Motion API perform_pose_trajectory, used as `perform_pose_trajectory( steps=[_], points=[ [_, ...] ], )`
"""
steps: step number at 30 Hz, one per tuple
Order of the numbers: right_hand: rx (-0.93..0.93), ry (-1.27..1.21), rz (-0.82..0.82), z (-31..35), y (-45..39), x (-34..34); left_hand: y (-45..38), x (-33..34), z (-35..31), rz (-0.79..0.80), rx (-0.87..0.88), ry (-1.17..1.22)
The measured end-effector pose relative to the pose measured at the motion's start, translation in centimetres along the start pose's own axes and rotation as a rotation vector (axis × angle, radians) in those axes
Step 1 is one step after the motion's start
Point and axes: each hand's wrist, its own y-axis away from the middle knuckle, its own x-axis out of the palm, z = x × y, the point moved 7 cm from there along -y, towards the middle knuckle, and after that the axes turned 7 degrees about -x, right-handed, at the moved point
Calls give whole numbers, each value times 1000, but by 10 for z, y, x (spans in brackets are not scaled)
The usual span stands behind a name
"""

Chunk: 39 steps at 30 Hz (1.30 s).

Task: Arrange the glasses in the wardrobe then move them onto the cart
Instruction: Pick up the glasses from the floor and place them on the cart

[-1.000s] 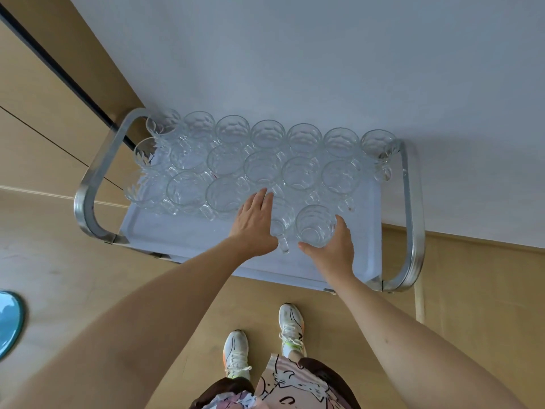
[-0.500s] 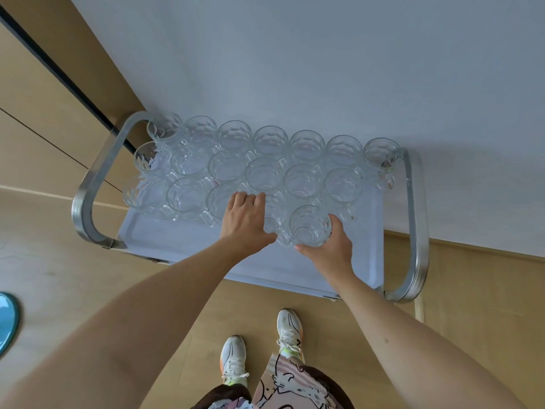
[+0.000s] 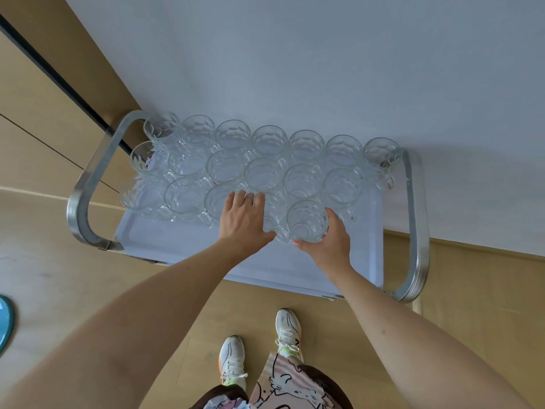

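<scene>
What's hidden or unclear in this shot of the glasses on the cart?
- Head view: the glass under the left hand is mostly covered.
- Right hand: fingertips hidden behind its glass.
- Cart: lower shelves and wheels hidden by its top.
- Wardrobe: not visible.

You see a pale grey wall (image 3: 324, 60) filling the upper frame, tan wood panels (image 3: 35, 107) at upper left, and light wood floor (image 3: 59, 276) below.
</scene>
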Motion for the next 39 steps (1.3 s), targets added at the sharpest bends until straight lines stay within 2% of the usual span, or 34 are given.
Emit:
perform_pose_trajectory(
  steps=[11,17,22,31,35,39],
  points=[
    [25,57,40,8,14,-5,3,-8,-3,127,2,-1],
    [31,94,-62,27,31,-35,-4,-46,-15,64,93,52],
    [3,100,-176,55,56,-61,2,-86,-35,-1,207,102],
    [-51,284,-338,97,126,-96,51,-137,-77,-58,473,151],
    [8,419,-386,100,164,-115,77,-154,-100,-96,594,141],
    [104,369,-441,87,202,-140,108,-169,-133,-107,712,139]
  ],
)
